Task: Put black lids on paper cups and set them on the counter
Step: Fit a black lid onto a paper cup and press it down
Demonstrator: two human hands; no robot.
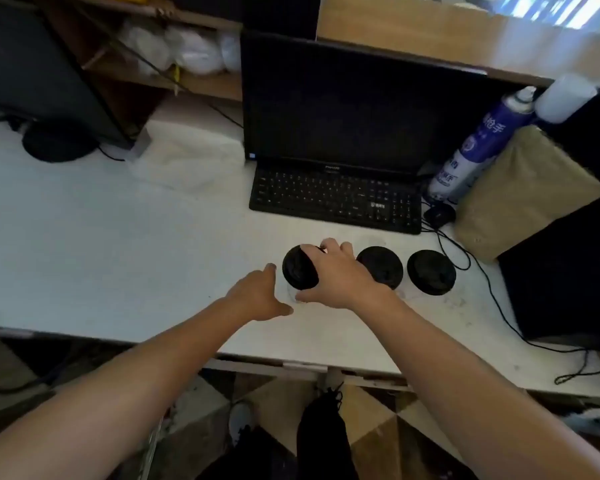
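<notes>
Three paper cups capped with black lids stand in a row on the white counter (118, 237), in front of the keyboard. My right hand (333, 275) lies over the leftmost lid (298, 271), fingers curled on its far rim and thumb at its near side. My left hand (257, 296) is just left of that cup, fingers and thumb spread towards its side; whether it touches the cup is hidden. The middle lid (383, 265) is partly behind my right wrist. The right lid (432, 271) stands free. The cup bodies are mostly hidden under the lids.
A black keyboard (333, 199) and monitor (343, 105) stand right behind the cups. A mouse (439, 214), its cable, a blue spray can (478, 143) and a tan bag (520, 188) crowd the right. A second monitor base (56, 143) sits far left.
</notes>
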